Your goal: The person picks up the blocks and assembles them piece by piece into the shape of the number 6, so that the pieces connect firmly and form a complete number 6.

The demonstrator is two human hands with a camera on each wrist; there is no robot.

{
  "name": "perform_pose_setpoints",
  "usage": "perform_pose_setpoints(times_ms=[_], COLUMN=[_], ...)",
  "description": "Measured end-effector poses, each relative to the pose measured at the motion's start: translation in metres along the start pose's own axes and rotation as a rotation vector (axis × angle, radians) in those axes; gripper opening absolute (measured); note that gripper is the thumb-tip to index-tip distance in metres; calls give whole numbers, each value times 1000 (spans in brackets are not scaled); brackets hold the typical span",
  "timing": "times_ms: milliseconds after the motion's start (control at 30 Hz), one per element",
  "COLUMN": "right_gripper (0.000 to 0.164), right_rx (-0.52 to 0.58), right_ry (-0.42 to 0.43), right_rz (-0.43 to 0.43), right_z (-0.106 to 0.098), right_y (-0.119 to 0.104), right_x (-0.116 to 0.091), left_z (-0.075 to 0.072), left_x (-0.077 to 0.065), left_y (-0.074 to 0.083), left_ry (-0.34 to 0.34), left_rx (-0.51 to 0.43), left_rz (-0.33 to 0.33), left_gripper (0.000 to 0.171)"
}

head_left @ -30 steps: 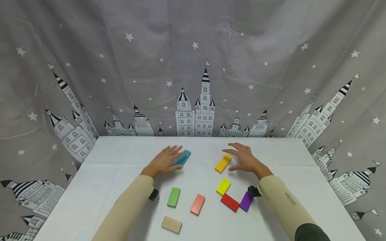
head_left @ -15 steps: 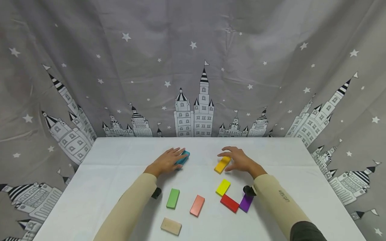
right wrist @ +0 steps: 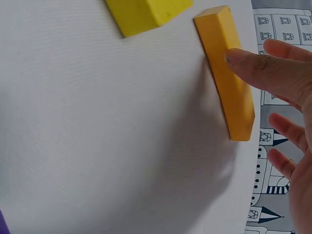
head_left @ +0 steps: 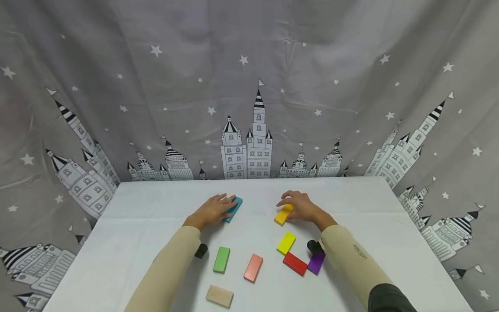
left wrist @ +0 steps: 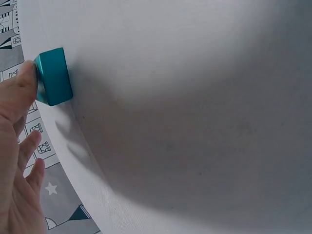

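Note:
My left hand [head_left: 212, 210] is at a blue wooden block [left wrist: 54, 77] lying near the far side of the table. In the left wrist view its thumb lies against the block's end, other fingers spread apart; the index fingertip is hidden there. My right hand [head_left: 304, 206] arches over an orange block [right wrist: 225, 80] on the table. The right thumb lies across that block, while the index finger shows beyond it, apart from its edge. Nearer me lies a yellow block [head_left: 286, 243], its corner by a red block [head_left: 295, 264]. A purple block [head_left: 316, 264] is beside the red one.
Green [head_left: 221, 260], salmon-pink [head_left: 253, 268] and plain wood [head_left: 220, 296] blocks lie flat between my forearms. The white table [head_left: 148, 203] ends at a grey curtain [head_left: 312, 86] printed with castles and stars. Small black devices [head_left: 313, 247] sit under the wrists.
My right hand has moved left and lower over the orange block, its fingers drawing inward. The left fingers have come closer around the blue block. The blocks appear unmoved; the view shifted slightly.

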State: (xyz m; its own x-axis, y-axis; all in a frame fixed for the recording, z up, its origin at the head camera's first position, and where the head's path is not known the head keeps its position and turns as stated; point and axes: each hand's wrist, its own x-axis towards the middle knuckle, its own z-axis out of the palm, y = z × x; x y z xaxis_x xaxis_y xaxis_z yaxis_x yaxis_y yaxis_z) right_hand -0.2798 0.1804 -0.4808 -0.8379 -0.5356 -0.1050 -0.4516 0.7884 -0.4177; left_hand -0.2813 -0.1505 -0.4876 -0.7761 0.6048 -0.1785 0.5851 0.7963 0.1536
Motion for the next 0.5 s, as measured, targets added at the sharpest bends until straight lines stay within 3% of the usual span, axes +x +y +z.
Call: perform_pose_setpoints(times_ms=[233, 500], right_gripper=[35, 29], right_rx=[72, 38], right_ry=[-35, -36], right_rz=[9, 3], right_z=[6, 9], right_y=[-1, -2], right_x=[1, 2], left_z=[1, 1], left_x=[-2, -3], left_y=[1, 0], left_ry=[1, 6], left_rx=[-25, -2], left_rz=[16, 11], left_gripper=[56, 55])
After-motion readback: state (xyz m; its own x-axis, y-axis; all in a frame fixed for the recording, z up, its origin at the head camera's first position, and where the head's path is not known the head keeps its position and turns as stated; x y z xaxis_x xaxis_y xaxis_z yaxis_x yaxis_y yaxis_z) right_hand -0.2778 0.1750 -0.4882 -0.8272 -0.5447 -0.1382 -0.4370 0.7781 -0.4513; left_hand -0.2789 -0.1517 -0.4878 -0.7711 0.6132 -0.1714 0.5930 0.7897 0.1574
